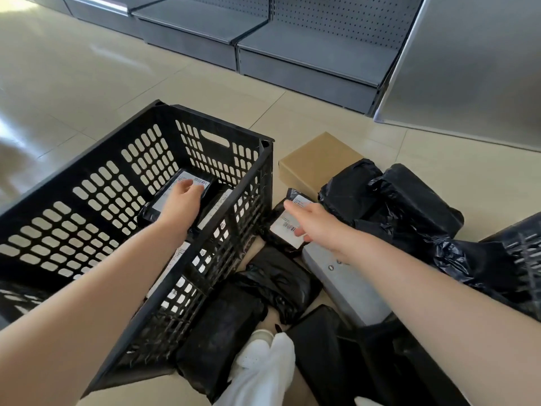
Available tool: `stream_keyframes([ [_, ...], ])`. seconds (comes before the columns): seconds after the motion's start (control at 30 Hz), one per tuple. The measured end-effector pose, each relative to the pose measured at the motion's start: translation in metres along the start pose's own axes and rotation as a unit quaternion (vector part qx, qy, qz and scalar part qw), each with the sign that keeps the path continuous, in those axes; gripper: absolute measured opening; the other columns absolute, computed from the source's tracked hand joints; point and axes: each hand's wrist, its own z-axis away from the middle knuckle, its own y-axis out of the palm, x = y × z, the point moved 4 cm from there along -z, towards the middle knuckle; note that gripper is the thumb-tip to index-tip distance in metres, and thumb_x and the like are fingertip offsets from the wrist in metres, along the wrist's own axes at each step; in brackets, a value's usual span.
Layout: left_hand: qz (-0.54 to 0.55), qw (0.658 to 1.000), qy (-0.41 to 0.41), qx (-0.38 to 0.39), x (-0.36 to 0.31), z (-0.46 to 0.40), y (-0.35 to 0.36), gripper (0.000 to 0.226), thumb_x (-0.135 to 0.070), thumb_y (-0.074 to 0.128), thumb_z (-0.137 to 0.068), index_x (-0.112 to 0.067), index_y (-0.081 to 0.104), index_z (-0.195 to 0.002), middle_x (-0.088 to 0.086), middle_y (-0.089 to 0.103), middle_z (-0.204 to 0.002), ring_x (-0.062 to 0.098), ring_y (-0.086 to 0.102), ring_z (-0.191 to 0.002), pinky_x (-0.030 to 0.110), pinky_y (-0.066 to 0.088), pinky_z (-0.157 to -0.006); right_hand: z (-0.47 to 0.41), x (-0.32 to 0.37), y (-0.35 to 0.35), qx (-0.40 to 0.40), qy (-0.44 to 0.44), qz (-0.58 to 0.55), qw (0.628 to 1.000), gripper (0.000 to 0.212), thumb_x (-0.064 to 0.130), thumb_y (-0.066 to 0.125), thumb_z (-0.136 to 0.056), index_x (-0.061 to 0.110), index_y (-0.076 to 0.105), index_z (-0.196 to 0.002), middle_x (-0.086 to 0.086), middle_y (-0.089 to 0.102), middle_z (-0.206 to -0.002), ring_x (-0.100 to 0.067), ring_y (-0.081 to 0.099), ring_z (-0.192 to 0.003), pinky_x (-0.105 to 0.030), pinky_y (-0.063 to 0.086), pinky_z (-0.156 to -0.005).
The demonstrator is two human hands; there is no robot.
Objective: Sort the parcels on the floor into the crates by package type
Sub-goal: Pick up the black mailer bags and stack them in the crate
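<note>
Beige tiled floor (87, 83). Left hand (183, 197), grip relaxed, rests on a black bagged parcel (175, 197) inside the black slotted plastic crate (265, 171); right hand (314, 222), fingers straight, touches a labelled black floor parcel (288, 227), likely next to be grasped.

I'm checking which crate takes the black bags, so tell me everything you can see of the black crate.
The black crate looks like moulded plastic, its walls pierced with rows of oval slots and a handle cutout in the far wall. It sits on the tiled floor, open-topped. Inside lie black-wrapped parcels with white barcode labels. The left hand reaches in and rests on one labelled parcel. More black-wrapped parcels lie on the floor against its right wall.
</note>
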Motion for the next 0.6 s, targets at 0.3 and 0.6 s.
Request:
stream_keyframes([
  [0.3,-0.109,0.951,0.288,-0.003,-0.070,0.049,0.079,0.066,-0.001,0.054,-0.085,-0.024,0.039,-0.145,-0.004,0.044,-0.141,0.017,0.034,-0.134,0.032,0.029,-0.111,0.032,-0.094,-0.121,-0.098,0.061,0.073,0.991,0.085,0.070,0.044,-0.092,0.020,0.019,-0.157,-0.008,0.046,-0.151,-0.029,0.042,-0.138,-0.044,0.034,-0.111],
  [0.6,-0.406,0.778,0.454,0.152,-0.077,0.060,0.184,0.070,-0.014,0.054,-0.086,-0.025,0.028,-0.150,0.001,0.028,-0.155,0.025,0.018,-0.145,0.046,0.015,-0.119,0.046,-0.179,-0.179,-0.138,0.053,0.252,0.956,0.072,0.060,0.050,-0.094,0.023,0.028,-0.152,-0.008,0.050,-0.143,-0.028,0.049,-0.129,-0.040,0.045,-0.098],
])
